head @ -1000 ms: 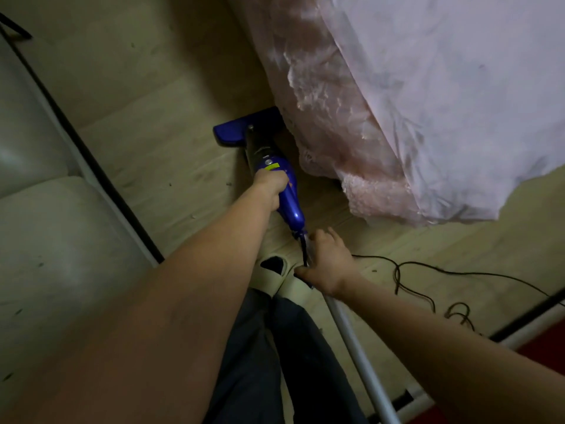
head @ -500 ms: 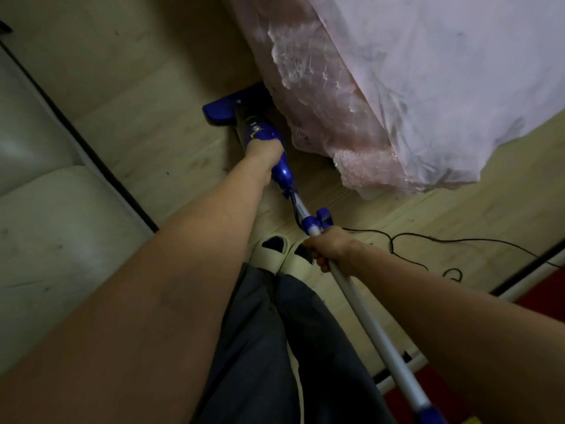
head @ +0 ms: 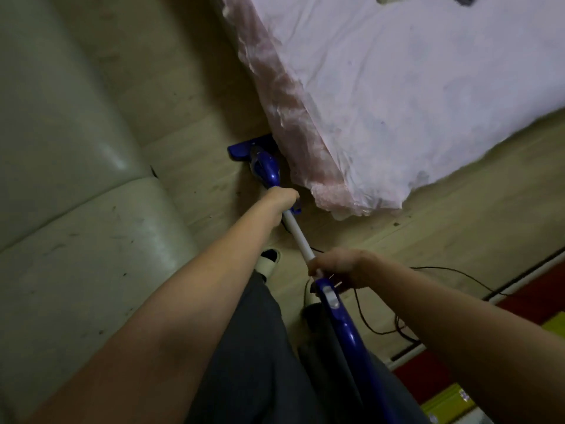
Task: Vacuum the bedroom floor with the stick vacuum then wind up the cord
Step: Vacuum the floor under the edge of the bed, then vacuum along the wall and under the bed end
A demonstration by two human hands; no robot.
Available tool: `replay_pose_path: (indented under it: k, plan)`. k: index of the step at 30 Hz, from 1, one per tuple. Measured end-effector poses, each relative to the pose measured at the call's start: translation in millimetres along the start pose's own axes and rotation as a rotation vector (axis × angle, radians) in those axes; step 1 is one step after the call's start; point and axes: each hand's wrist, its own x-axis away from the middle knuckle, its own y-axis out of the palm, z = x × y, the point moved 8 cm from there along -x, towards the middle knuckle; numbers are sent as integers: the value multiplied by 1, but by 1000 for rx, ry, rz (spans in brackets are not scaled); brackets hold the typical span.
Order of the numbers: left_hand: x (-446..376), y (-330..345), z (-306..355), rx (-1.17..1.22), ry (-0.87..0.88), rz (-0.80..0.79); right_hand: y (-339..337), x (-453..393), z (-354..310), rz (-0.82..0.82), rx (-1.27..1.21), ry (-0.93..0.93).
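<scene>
Since half a sec ago both hands slid up the stick vacuum (head: 266, 169): the left hand (head: 282, 199) was on the blue motor body, now it's wrapped round the top of the white tube (head: 298, 232) just above that body; the right hand (head: 342, 267) went from the lower tube to the joint where the tube meets the blue handle (head: 342, 319). More of the handle shows now, running down toward the bottom edge.

Left hand grips the tube, fingers curled round it. Right hand holds the tube's upper end, knuckles up, fingers curled under; fingertips hidden.

Vacuum's blue floor head (head: 249, 146) sits flat on the wood floor (head: 189, 166), right against the pink bed skirt (head: 293, 117), its far end tucked under the fabric. Pale bedsheet (head: 412, 87) covers the bed top-right.

Black cord (head: 379, 328) lies loose on the floor to the right, looping near the person's right forearm and trailing toward the threshold strip (head: 519, 280). One slipper (head: 269, 260) shows betw the arms, dark trousers (head: 260, 362) below. Pale cushioned sofa (head: 76, 209) fills the left side.
</scene>
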Motion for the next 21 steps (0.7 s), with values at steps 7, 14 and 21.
replay_pose_path:
  k: [7,14,21]
  plan:
    - [63,31,-70,166,-220,-116,3,36,20,112,-250,-177]
    - [95,56,-95,656,-156,-103,36,74,34,120,-91,-302]
    - [119,51,-81,769,-52,-80,38,100,58,327,90,-364]
